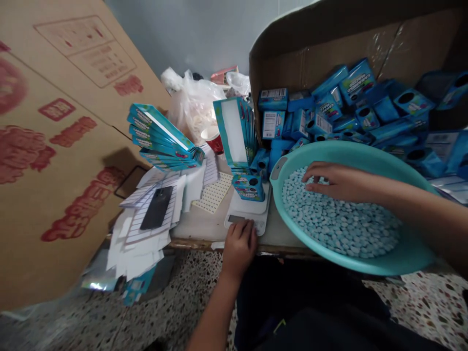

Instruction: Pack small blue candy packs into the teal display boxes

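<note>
My left hand (pixel 240 243) lies on the front of a white kitchen scale (pixel 261 214), its fingers extended over the display and button area. On the scale stands a small blue candy box (pixel 249 187) with a dark oval on its face. My right hand (pixel 331 180) is just at the surface of pale blue candies (pixel 340 222), fingers loosely curved and thumb apart from them. No candy shows between those fingers. The candies fill part of a wide turquoise basin (pixel 369 151) to the right of the scale.
Behind the basin, a large cardboard box (pixel 278 63) holds many blue boxes (pixel 329 112). Flat blue cartons (pixel 164 136) are stacked left and behind the scale. A phone (pixel 157 207) lies on papers, near a sticker sheet (pixel 215 192) and red cup (pixel 213 139). A printed carton (pixel 66 146) stands left.
</note>
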A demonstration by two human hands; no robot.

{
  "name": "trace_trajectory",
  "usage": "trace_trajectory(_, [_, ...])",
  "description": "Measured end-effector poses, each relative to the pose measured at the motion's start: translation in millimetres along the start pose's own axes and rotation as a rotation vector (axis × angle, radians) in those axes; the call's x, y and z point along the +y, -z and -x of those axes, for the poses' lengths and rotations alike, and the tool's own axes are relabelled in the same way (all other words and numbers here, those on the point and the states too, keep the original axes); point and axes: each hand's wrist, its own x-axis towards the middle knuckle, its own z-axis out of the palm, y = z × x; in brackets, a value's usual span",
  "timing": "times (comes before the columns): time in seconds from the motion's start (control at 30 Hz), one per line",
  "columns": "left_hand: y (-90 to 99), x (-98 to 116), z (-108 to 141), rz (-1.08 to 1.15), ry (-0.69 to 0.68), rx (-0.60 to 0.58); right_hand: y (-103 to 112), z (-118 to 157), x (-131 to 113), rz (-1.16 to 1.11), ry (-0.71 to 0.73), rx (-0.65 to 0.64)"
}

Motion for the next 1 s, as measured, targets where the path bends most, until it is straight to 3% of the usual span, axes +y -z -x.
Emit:
trace_trajectory(0.23, [7.5,-1.8,-8.7,-0.138,-0.096,-0.040,-1.6,0.5,-7.4,-0.034,0.122,-0.132])
trace_trajectory(0.4, [10.5,-5.7,-13.4,-0.063,-0.089,-0.090,-3.4,0.5,-13.3,-0.031,0.127,-0.121])
trace_trajectory(0.53, [7.8,-13.6,-9.8,0.056,0.092,-0.111,-3.7,-0.4,-11.3,-0.004,0.108,-0.159])
trace_trajectory(0.67, [7.6,-21.4,5.5,0.171,0.432,-0.016,-4.8,2.2,-5.3,0.003,0.094,-0.167])
trace_trajectory(0.73, [9.1,-23.6,13.4,0.256,0.547,-0.056,-5.7,4.8,-3.3,0.021,0.083,-0.173])
trace_trajectory(0.83, [10.1,-25.4,17.6,0.349,0.612,-0.137,-6.9,8.2,-3.4,0.059,0.059,-0.220])
trace_trajectory(1.0, [1.4,-20.3,8.3,0.421,0.737,-0.107,-8.7,10.9,-7.4,0.084,0.012,-0.279])
